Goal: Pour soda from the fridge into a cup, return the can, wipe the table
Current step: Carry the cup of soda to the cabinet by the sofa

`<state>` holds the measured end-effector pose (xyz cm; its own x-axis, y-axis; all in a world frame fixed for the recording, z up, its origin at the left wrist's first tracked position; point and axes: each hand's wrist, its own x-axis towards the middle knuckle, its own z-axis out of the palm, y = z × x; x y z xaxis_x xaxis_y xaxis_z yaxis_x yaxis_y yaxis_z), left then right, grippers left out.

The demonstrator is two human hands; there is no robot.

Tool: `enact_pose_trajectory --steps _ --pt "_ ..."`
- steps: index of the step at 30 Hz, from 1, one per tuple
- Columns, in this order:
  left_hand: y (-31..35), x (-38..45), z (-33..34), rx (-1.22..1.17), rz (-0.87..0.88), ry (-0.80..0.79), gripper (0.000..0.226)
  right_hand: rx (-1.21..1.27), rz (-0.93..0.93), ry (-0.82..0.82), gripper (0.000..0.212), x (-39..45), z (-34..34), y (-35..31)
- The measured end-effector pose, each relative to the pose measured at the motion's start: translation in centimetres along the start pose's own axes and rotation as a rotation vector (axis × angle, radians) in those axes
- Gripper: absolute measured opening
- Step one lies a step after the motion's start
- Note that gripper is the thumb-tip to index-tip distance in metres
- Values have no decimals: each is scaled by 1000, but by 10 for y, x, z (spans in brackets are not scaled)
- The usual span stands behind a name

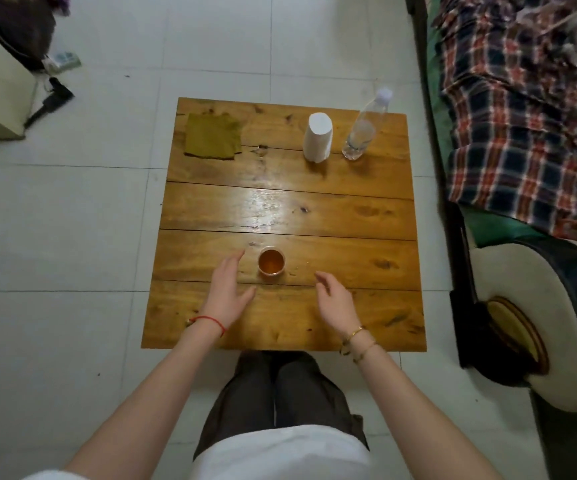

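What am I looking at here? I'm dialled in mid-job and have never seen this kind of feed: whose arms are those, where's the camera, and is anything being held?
There is no machine: a person works with bare hands. The single picture comes from a camera worn on the head, looking down, so the arms reach in from the bottom. The left hand and right hand hover open on either side of a small cup of amber drink; neither holds anything. The cup stands near the front of a square wooden plank table. At the far edge lie a folded olive-green cloth, an upright white paper roll and a clear plastic water bottle with a white cap. No can is in view.
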<state>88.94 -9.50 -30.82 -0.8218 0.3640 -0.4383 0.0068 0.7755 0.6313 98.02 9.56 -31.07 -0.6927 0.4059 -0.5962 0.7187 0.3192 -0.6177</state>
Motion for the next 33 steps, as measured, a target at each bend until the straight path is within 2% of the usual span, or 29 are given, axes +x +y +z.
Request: enact_pose_trajectory --steps 9,12,19,25,33 --pt "-58 81 76 -14 -3 -31 106 247 129 -66 34 99 59 31" --pt "-72 95 93 -40 46 -8 100 271 111 -87 33 118 78 39" --pt "-80 103 108 -169 126 103 65 284 114 -87 31 133 103 44" --pt "-72 88 98 -205 111 135 60 300 151 -140 27 119 100 32" --pt "-25 25 32 -241 127 164 63 375 141 -221 31 49 56 -26"
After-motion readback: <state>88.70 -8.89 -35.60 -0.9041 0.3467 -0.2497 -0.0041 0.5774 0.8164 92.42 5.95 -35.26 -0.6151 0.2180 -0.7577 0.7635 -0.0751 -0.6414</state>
